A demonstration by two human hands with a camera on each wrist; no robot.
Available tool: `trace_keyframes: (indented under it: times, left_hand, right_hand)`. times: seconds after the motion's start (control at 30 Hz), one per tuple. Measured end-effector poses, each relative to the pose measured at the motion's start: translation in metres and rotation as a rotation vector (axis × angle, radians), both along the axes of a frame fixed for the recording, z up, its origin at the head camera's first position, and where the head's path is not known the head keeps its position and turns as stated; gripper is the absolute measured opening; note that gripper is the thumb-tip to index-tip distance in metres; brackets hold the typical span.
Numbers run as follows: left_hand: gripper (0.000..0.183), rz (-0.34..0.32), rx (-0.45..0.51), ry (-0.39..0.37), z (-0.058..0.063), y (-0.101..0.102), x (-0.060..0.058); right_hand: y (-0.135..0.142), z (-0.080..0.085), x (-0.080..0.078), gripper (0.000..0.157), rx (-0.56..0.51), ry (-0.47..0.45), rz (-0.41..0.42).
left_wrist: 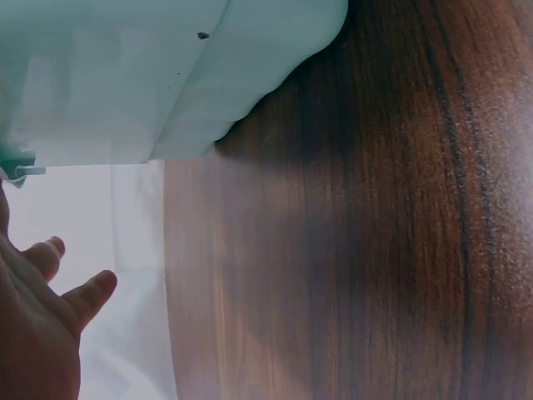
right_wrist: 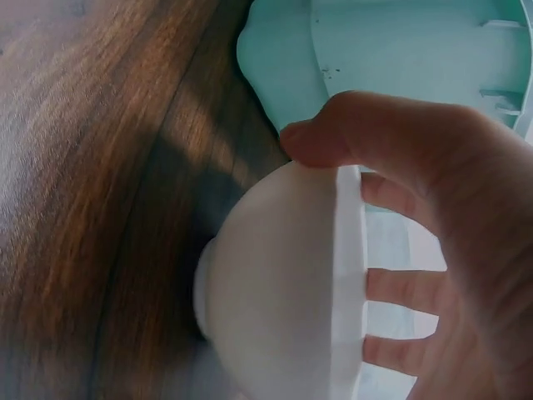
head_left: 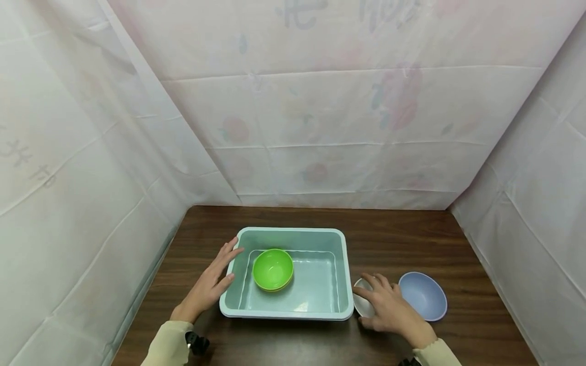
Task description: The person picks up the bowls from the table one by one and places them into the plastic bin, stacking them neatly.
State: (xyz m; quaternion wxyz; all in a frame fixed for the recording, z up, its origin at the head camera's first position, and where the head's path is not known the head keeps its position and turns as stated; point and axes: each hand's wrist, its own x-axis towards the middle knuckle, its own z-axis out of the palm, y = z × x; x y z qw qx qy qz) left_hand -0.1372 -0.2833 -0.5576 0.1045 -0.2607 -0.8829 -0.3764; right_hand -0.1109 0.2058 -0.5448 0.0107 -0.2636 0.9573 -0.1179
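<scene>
A pale green plastic tub (head_left: 316, 284) stands mid-table. Inside it, on the left, sits a bright green bowl (head_left: 272, 269), with a yellowish edge showing just below its rim. My left hand (head_left: 211, 280) is at the tub's left rim with its fingers spread; whether it touches the rim I cannot tell. To the right of the tub, my right hand (head_left: 389, 307) holds a white bowl (right_wrist: 275, 275) from above, thumb and fingers across its rim. That bowl is upright, its footed base close to the tabletop, and mostly hidden by the hand in the head view.
A blue-violet bowl (head_left: 423, 296) rests on the table just right of my right hand. The dark wood-grain table (head_left: 389, 236) reaches back to white printed sheets (head_left: 320, 168), which hang behind and on both sides.
</scene>
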Motion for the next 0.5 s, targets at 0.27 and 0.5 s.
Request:
trace_keyframes:
  times: [0.27,0.5]
  left_hand:
    - [0.071,-0.01,0.005,0.003,-0.001,0.0,-0.001]
    - [0.072,-0.013,0.016,0.031,-0.003,0.0,-0.001]
  right_hand:
    - [-0.001,0.003,0.0,0.067,0.0,0.035,-0.002]
    - [0.002,0.012,-0.002,0.064,-0.025,0.083,0.004]
